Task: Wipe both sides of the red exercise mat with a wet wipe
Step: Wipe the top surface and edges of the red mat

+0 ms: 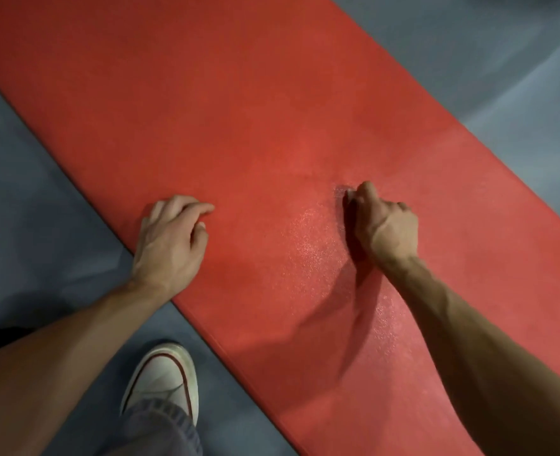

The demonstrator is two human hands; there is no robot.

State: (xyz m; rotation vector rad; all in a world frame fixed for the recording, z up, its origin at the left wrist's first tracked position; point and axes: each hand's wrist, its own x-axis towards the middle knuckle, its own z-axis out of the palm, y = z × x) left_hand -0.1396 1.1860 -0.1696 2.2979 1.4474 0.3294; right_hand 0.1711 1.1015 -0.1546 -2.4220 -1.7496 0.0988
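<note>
The red exercise mat [239,110] lies flat on the floor, running diagonally from upper left to lower right. My right hand [382,225] is down on the mat's middle with its fingers curled round a small wad, the wet wipe [348,194], of which only a pale sliver shows at the fingertips. A damp, glistening streak on the mat [311,238] runs from that hand back toward me. My left hand [170,236] rests on the mat near its left edge, fingers bent with the tips touching the surface, holding nothing.
Grey-blue floor [502,67] surrounds the mat on both sides. My white sneaker [165,378] and a grey trouser leg [160,432] stand on the floor just left of the mat's near edge.
</note>
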